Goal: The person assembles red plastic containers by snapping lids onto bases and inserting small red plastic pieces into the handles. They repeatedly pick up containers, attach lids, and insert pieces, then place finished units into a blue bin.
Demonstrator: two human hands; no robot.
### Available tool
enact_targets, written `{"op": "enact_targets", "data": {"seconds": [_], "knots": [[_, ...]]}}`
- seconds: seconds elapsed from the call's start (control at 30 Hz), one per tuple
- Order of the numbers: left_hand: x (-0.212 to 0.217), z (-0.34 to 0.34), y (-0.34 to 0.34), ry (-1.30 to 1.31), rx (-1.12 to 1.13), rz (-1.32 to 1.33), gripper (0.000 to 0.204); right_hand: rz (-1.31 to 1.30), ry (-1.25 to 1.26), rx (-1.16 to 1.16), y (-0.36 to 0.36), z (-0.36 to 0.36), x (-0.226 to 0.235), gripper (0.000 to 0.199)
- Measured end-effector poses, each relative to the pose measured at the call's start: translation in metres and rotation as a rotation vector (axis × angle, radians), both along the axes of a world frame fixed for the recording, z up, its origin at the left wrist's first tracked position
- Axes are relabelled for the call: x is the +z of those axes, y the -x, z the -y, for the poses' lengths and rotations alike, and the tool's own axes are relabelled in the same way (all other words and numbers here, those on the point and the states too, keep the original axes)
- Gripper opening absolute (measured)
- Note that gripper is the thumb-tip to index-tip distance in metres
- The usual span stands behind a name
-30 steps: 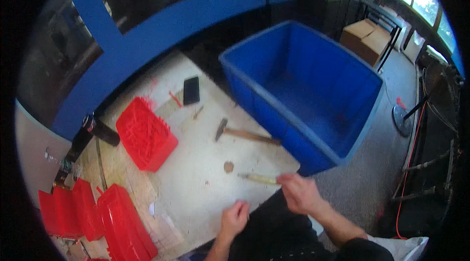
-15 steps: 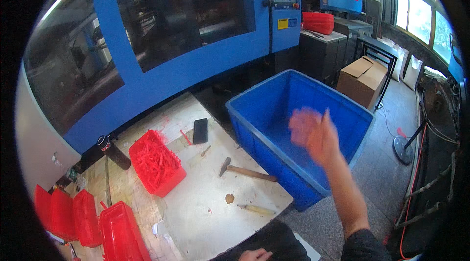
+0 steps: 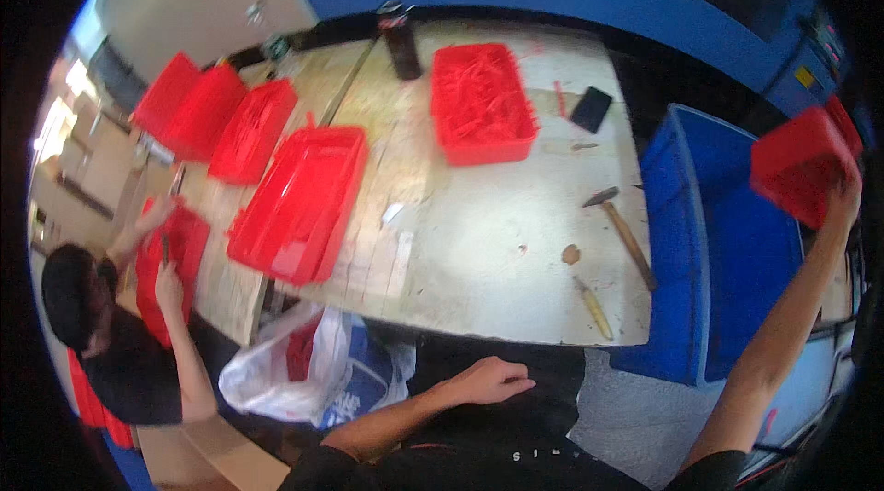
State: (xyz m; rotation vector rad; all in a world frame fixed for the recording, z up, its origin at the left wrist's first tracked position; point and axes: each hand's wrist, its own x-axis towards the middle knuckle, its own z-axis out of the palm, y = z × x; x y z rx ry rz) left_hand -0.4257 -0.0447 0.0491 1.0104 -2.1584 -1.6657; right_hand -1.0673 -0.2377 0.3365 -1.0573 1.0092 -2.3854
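Gripping red bin (image 3: 799, 164) in right hand (image 3: 845, 176), raised far out to right, overlapping blue tub (image 3: 670, 215) from this view. Resting left hand (image 3: 495, 381) against black clothing (image 3: 552, 376), released, with loosely bent fingers. On counter (image 3: 479, 233): red container (image 3: 493, 152) heaped with red strips (image 3: 479, 91); farther left, shallow red tray (image 3: 299, 215). Below counter edge: white plastic bag (image 3: 253, 381) with dark red item (image 3: 299, 348) inside. Partly hidden behind bin: tub's interior. Hard to make out: right fingertips, blurred at bin's edge.
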Motion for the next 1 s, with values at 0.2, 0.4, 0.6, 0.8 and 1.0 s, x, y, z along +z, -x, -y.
{"op": "enact_targets", "data": {"seconds": [0.2,0.4,0.6,0.8,1.0], "knots": [[0.031,0.008,-0.015,0.061,0.225,-0.149,0.013,-0.496,-0.45,-0.091,-0.172,-0.061,-0.098,0.049],[0.084,0.036,-0.043,0.807,0.803,-0.308,0.019,-1.832,-0.365,0.013,-0.385,-0.124,-0.129,0.053],[0.085,0.046,-0.095,1.122,0.979,-0.087,0.023,-2.006,-0.212,0.487,-0.478,-0.123,-0.18,0.037],[0.069,0.038,-0.132,1.068,0.886,-0.097,0.024,-1.936,-0.131,0.946,-0.469,-0.079,-0.177,0.03],[0.058,0.074,-0.131,0.804,0.909,0.002,0.008,-1.578,-0.406,0.504,-0.474,0.073,-0.157,0.009]]}}
